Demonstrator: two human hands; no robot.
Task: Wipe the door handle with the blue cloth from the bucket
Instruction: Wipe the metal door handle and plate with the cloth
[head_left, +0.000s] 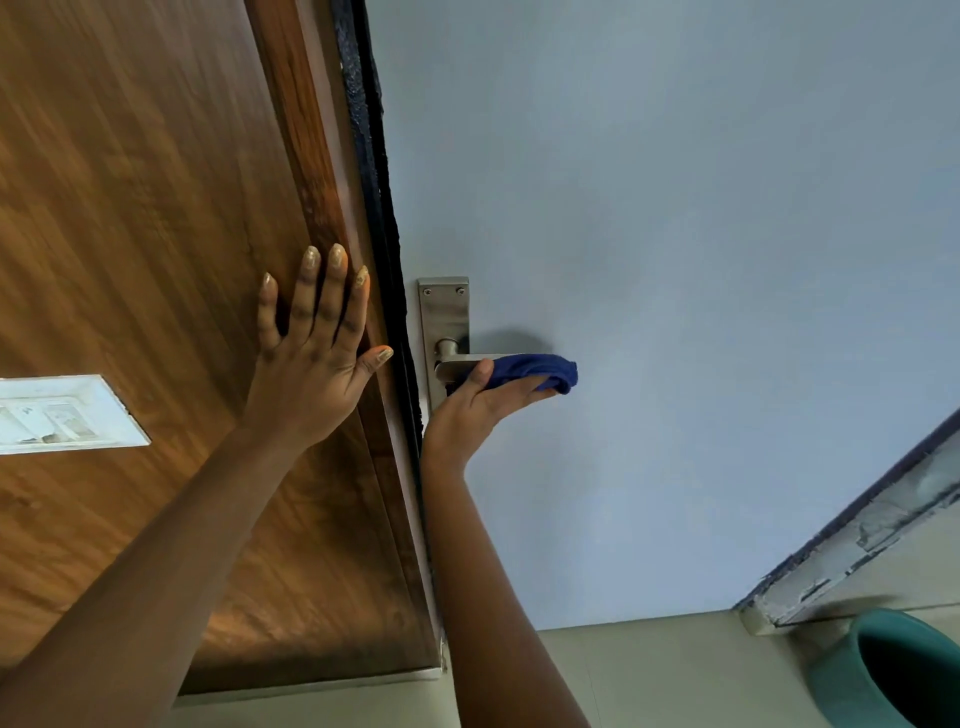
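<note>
Head view: her right hand (480, 410) grips the blue cloth (530, 370) wrapped over the door handle (451, 365); left hand (317, 353) lies flat, fingers spread, on the wooden panel (156, 208).

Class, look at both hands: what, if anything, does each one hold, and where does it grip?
The right hand holds the blue cloth, bunched around the door handle lever, thumb on top. The left hand holds nothing; it rests flat on the wooden panel.
</note>
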